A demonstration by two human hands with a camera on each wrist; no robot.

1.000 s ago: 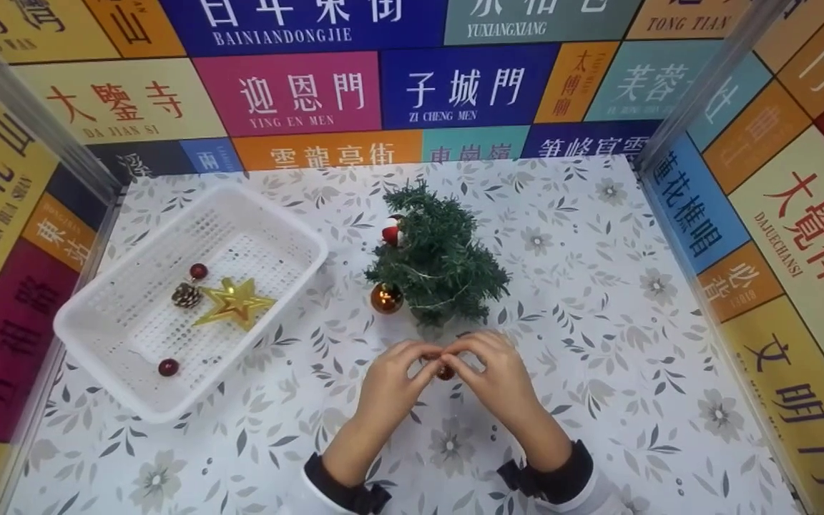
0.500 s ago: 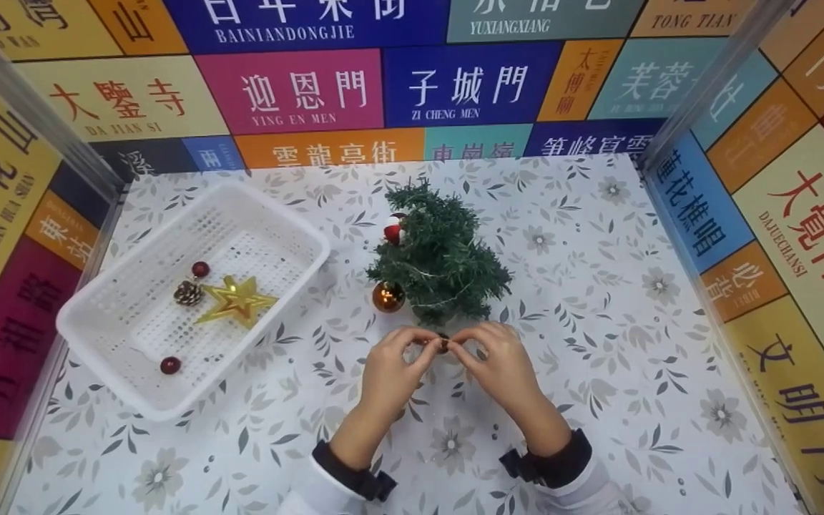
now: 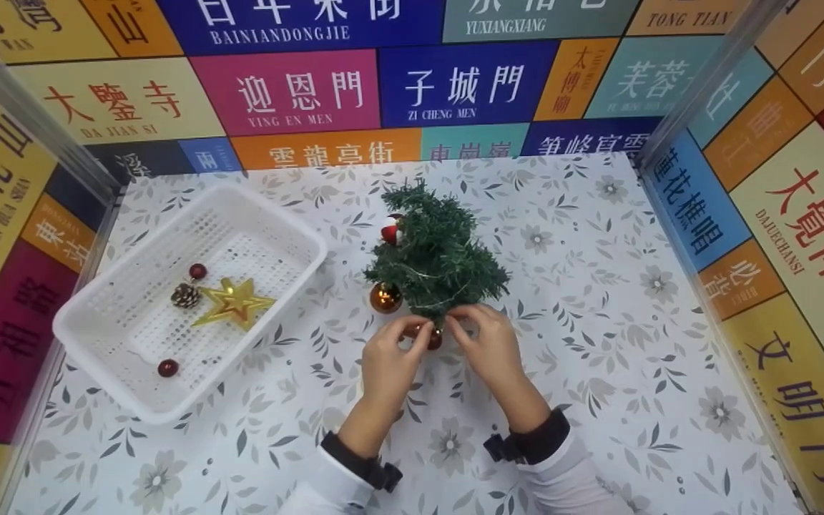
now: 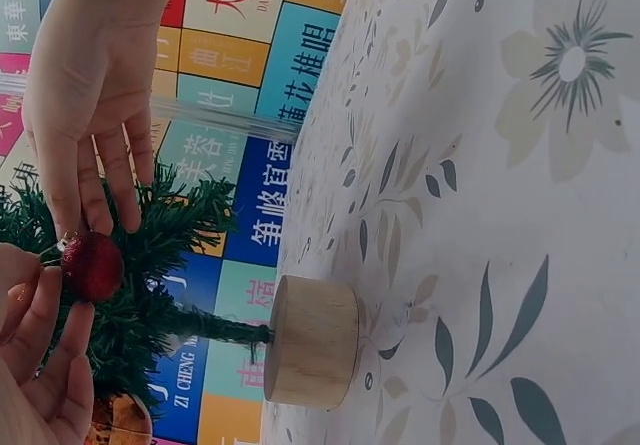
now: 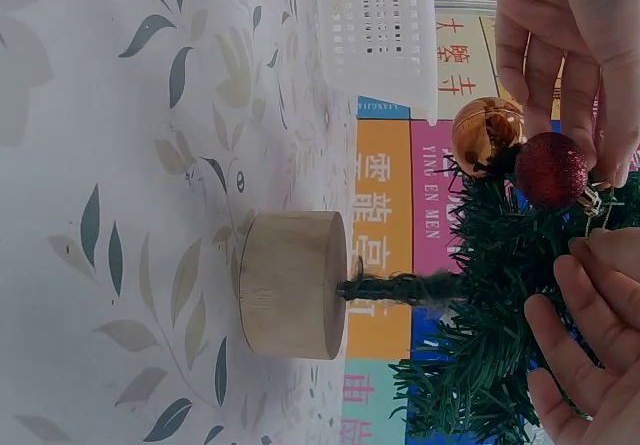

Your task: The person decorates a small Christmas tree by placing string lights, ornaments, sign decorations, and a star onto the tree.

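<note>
Your red bauble (image 5: 552,170) is up off the tabletop (image 3: 598,372), against the lower branches on the near-edge side of the tree (image 3: 440,243). Your left hand (image 3: 388,357) looks to be pinching its gold loop (image 5: 593,203) between thumb and forefinger; your right hand (image 3: 494,350) has its tips at the loop too, other fingers loosely extended, though I can't tell whether it grips.

The loop is thin, so a slack pinch could drop the bauble onto the tabletop, perhaps rolling off toward the near edge. Fingers crowd the loop, so it may catch on a fingertip and come away as you withdraw. Pulling hard on a branch might tip the tree, since its round wooden base (image 5: 290,285) looks narrow beside the foliage. A careless sweep of your left hand toward the left edge could knock the orange bauble (image 3: 385,297).
</note>
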